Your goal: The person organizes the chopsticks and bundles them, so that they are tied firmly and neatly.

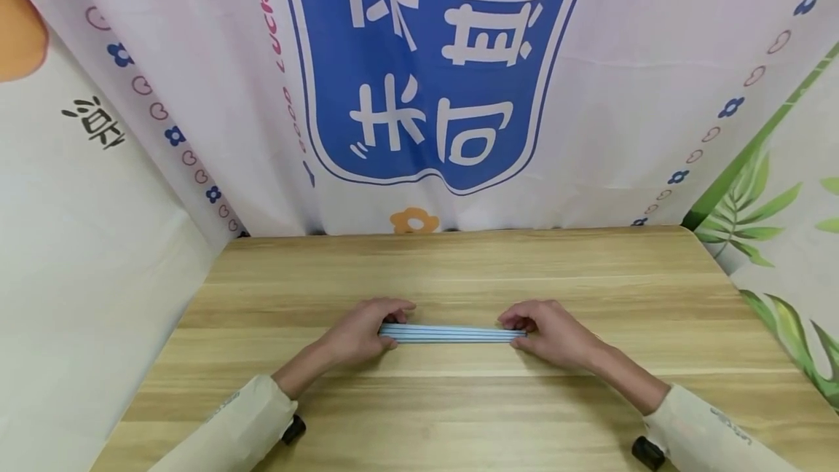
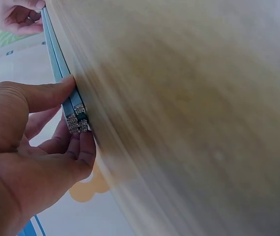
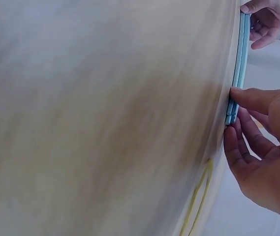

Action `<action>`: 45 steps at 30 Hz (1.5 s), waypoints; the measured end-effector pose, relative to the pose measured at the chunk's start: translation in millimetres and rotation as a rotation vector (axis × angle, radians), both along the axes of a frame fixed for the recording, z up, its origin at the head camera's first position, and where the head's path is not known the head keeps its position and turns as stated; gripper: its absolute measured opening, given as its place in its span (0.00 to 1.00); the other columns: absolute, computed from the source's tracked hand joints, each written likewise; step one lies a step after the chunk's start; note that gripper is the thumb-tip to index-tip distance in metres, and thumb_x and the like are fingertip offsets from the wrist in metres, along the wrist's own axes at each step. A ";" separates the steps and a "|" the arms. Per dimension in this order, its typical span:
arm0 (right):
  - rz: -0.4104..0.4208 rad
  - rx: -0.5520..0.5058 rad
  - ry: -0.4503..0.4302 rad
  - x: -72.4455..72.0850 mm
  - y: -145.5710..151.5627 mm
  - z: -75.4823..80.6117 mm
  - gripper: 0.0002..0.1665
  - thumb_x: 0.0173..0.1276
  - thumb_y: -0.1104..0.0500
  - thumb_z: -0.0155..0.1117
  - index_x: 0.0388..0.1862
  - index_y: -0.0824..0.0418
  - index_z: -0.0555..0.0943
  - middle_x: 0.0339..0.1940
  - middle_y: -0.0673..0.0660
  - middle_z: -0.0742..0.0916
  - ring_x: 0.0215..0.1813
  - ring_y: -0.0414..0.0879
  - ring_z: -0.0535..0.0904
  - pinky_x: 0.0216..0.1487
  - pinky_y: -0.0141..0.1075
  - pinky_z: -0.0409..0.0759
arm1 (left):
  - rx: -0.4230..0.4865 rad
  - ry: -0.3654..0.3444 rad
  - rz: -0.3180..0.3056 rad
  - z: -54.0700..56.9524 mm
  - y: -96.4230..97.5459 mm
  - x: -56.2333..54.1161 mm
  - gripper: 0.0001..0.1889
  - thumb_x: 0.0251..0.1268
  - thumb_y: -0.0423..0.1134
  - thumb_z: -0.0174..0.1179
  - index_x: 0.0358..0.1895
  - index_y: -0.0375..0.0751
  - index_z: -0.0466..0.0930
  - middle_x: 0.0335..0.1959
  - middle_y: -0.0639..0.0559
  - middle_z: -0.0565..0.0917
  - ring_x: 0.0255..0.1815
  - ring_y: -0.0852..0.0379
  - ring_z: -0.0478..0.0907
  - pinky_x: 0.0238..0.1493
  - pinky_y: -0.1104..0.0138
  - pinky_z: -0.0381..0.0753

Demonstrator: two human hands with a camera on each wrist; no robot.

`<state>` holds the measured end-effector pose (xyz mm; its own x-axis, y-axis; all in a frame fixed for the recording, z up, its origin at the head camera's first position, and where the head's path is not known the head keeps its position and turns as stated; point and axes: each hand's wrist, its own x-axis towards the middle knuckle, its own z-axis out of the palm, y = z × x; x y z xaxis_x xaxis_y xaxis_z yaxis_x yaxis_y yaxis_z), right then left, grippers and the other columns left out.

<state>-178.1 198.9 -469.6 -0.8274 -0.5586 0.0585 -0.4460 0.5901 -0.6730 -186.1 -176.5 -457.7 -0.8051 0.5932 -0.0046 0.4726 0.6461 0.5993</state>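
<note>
A bundle of light blue chopsticks (image 1: pixel 452 334) lies crosswise over the wooden table, side by side and slightly narrower toward the right. My left hand (image 1: pixel 363 330) holds its left end, thumb on the near side and fingers around the far side. Glittery silver tips (image 2: pixel 76 123) show at that end in the left wrist view. At the other end, my right hand (image 1: pixel 557 333) pinches the chopsticks between thumb and fingertips. The right wrist view shows the plain blue ends (image 3: pixel 231 118) resting against those fingers. The fingers partly hide both ends.
The wooden table (image 1: pixel 459 414) stretches around the hands. In the right wrist view a thin yellow loop (image 3: pixel 199 196), like a rubber band, lies beyond the right hand. A printed curtain (image 1: pixel 590 166) hangs along the table's far edge.
</note>
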 end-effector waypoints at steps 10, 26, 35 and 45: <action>0.021 0.025 -0.002 2.0 -3.9 6.5 0.16 0.69 0.67 0.76 0.55 0.62 0.88 0.44 0.50 0.91 0.44 0.40 0.84 0.44 0.33 0.85 | -0.072 0.035 -0.045 -2.1 5.0 -1.8 0.23 0.63 0.25 0.74 0.62 0.39 0.86 0.52 0.49 0.88 0.53 0.54 0.83 0.56 0.58 0.85; 0.052 0.071 -0.022 3.0 -6.7 7.4 0.18 0.65 0.70 0.74 0.54 0.62 0.87 0.39 0.50 0.91 0.42 0.38 0.86 0.43 0.31 0.85 | -0.110 0.037 -0.048 -2.8 5.9 1.3 0.20 0.65 0.24 0.72 0.60 0.39 0.88 0.55 0.48 0.90 0.56 0.51 0.86 0.59 0.55 0.86; 0.054 0.140 0.047 3.5 -8.7 12.3 0.20 0.63 0.70 0.74 0.54 0.61 0.87 0.38 0.49 0.91 0.41 0.38 0.86 0.43 0.33 0.85 | -0.135 0.015 -0.033 2.0 11.5 0.0 0.23 0.61 0.22 0.71 0.60 0.41 0.88 0.54 0.50 0.91 0.54 0.54 0.87 0.58 0.56 0.87; 0.070 0.170 0.076 2.9 -12.1 15.8 0.25 0.61 0.71 0.72 0.59 0.64 0.83 0.35 0.48 0.90 0.37 0.35 0.83 0.41 0.32 0.83 | -0.152 -0.004 -0.041 8.3 15.5 -2.4 0.24 0.59 0.23 0.70 0.60 0.41 0.88 0.55 0.49 0.91 0.52 0.58 0.85 0.53 0.59 0.86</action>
<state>-175.2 186.8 -453.8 -0.7828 -0.6220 0.0191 -0.5358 0.6581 -0.5290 -188.5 -161.1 -449.4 -0.7801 0.6175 -0.1003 0.4978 0.7099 0.4982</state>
